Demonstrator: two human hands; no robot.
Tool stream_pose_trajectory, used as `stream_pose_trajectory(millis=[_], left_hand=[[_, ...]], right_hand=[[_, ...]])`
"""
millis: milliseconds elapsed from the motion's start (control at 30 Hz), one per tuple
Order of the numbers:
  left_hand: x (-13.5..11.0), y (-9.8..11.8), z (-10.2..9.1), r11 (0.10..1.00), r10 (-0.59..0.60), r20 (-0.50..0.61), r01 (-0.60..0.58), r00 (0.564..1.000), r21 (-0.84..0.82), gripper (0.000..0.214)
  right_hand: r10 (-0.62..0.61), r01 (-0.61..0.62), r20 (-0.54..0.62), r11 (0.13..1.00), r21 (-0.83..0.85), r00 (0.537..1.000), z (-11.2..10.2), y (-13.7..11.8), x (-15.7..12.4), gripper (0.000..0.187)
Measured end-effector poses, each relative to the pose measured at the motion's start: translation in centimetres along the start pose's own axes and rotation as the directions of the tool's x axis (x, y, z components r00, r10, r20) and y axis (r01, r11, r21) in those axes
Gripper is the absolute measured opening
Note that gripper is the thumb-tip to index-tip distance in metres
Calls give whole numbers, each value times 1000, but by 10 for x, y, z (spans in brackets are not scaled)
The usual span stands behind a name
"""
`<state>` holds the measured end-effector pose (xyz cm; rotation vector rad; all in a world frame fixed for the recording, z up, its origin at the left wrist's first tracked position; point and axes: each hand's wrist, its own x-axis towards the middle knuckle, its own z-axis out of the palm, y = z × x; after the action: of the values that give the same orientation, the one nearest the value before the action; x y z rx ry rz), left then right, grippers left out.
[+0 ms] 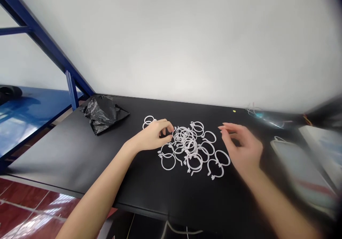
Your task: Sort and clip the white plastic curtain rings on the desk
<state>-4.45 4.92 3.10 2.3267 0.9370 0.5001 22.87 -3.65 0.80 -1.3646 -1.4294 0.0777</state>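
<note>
A heap of several white plastic rings lies on the black table. My left hand rests at the heap's left edge, with thumb and fingers curled toward the nearest rings; nothing is clearly gripped. A small stack of white rings sits apart just behind that hand. My right hand hovers to the right of the heap, fingers loosely spread and empty.
A crumpled black plastic bag lies at the table's back left. A flat pale tray-like object sits at the right, blurred. Clear wrapping lies at the back right. A blue metal frame and blue shelf stand left.
</note>
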Motion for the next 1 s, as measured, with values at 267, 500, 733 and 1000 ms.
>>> stream_pose_trajectory(millis=[267,500,733,1000], left_hand=[[1,-4,9,997,-63,73,67,995,-50,15],[3,-1,12,998,-2,-10,1,1000,-62,16],[-2,31,35,960,273,-397,-274,876,55,42],[-6,59,61,924,381,-246,-373,891,80,40]], right_hand=[[208,-56,453,943,-327,867,-1,23,9,16],[302,-71,427,876,-477,852,-5,27,11,12],[429,-572,490,798,188,759,10,-13,1,33],[250,-643,681,645,414,689,28,-49,-25,35]])
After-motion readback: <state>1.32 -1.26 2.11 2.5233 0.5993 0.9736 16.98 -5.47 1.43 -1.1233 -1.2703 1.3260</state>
